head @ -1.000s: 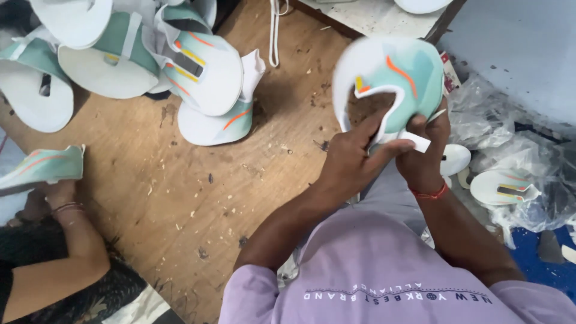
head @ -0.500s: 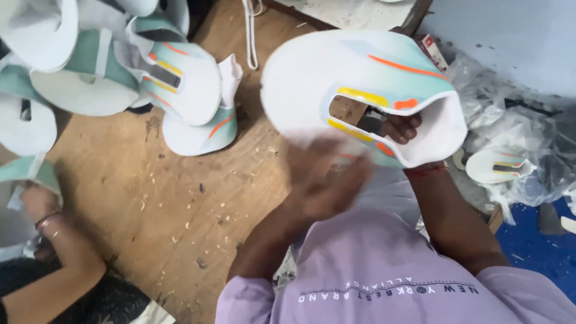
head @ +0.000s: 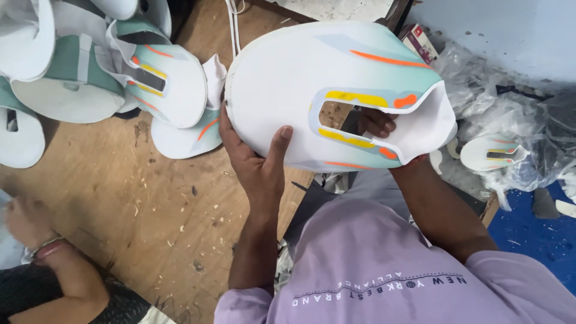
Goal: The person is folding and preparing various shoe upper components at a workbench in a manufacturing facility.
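I hold a white shoe upper (head: 300, 84) with pale green shading, orange streaks and yellow edging around its opening, raised close to the camera. My left hand (head: 255, 162) grips its left and lower edge, thumb pressed on the white surface. My right hand (head: 375, 123) is under the piece; its fingers show through the opening, and the rest of that hand is hidden behind the upper.
A pile of similar white and green uppers (head: 108, 78) lies at the upper left on the wooden board (head: 132, 204). Another person's hand and wrist (head: 30, 225) are at the lower left. Clear plastic bags (head: 510, 138) with more pieces lie at the right.
The upper has come closer to the camera and turned flatter. My left hand, blurred half a second ago, now grips its left edge with the thumb on top.
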